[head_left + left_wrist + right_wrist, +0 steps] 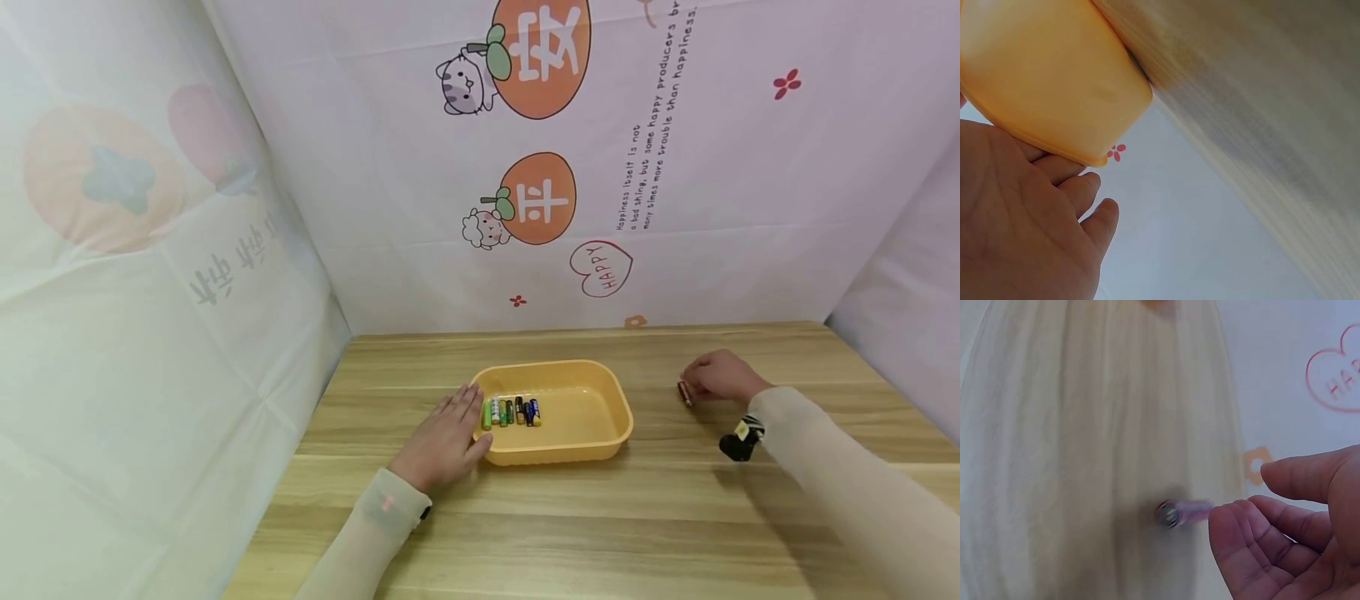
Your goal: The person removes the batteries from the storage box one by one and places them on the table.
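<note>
A yellow plastic basin [555, 454] stands on the wooden table, with several batteries [517, 412] side by side at its left end. My left hand [442, 437] rests against the basin's left end, fingers along the rim and thumb near the front corner. In the left wrist view, those fingers [1094, 222] lie loosely at the outside of the rim. Off to the right of the basin, my right hand [722, 377] is at a single reddish battery [685, 393]. The right wrist view has this battery [1175, 514] right at the fingertips, the thumb apart from the fingers.
The wood-grain table [585, 517] runs back to a white printed cloth [420, 275] hanging behind it. More white cloth [135, 350] hangs along the left side. A small black object [738, 446] is strapped at my right wrist.
</note>
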{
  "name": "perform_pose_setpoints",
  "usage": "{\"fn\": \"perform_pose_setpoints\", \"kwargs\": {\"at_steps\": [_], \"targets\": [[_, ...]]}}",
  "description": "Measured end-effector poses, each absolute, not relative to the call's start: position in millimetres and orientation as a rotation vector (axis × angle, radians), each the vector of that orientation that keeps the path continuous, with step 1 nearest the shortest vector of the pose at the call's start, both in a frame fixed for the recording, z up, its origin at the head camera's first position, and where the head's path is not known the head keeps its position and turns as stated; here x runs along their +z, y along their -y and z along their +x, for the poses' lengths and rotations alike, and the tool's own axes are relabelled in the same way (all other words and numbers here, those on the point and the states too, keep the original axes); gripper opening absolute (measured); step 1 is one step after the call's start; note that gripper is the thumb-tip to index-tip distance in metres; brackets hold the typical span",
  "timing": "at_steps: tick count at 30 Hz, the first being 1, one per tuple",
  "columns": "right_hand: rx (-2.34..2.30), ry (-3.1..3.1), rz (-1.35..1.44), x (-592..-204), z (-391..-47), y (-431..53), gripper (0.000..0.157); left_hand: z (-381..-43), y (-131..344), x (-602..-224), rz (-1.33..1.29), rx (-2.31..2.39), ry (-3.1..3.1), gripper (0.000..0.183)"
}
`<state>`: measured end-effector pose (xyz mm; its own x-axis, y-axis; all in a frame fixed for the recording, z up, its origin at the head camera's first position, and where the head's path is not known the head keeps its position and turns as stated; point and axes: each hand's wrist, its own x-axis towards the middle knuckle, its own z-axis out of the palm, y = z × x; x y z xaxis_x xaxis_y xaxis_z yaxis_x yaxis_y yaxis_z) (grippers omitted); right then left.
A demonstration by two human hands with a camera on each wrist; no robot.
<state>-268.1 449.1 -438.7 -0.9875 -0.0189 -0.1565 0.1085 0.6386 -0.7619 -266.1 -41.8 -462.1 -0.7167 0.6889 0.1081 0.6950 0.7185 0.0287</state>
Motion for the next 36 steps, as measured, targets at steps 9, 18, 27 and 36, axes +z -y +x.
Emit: {"fn": "perform_pose_setpoints", "kwargs": {"at_steps": [9,18,27,36], "targets": [[-1.263,-2.696,0.051,-418.0,-274.4,-428.3,0.042,-265.5,41.3,-461.4,-1.136,-0.106,2.821,0.070],[-1.201,-2.707,0.004,-406.8,-280.0,-401.4,0.040,-266.4,41.6,-461.1,-1.138,-0.103,2.831,0.071],[-1.205,-2.673,-0.038,-393.6,-292.3,-367.9,0.043,-267.4,40.6,-461.8,-1.121,-0.103,2.861,0.067],[-1.218,-2.666,-0.093,-401.3,-300.6,-336.2,0.031,-267.9,40.4,-460.5,-1.129,-0.097,2.852,0.067]]}}
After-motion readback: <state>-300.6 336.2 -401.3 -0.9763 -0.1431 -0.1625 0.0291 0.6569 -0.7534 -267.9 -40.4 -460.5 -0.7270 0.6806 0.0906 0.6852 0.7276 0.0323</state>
